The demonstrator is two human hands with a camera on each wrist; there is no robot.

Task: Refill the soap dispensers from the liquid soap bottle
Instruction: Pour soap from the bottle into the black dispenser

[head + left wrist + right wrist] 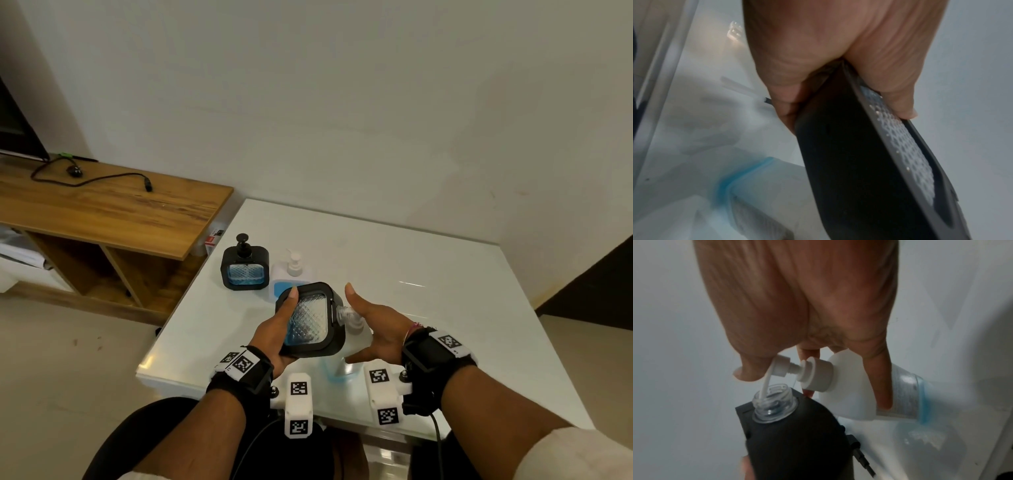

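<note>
My left hand (274,329) grips a black square soap dispenser (310,322) tipped on its side, thumb on its clear patterned window (900,138). Its clear neck (774,400) is open and points right. My right hand (373,325) holds the white liquid soap bottle (851,386) tilted, fingers along its body and thumb (748,369) by the pump head. The pump's spout (765,384) reaches into the dispenser's neck. Blue soap (922,404) shows at the bottle's base.
On the white table (428,291) stand a second black dispenser (245,267) with its pump on and a white one (291,274) holding blue soap, both behind my hands. A wooden cabinet (102,205) with a cable stands to the left.
</note>
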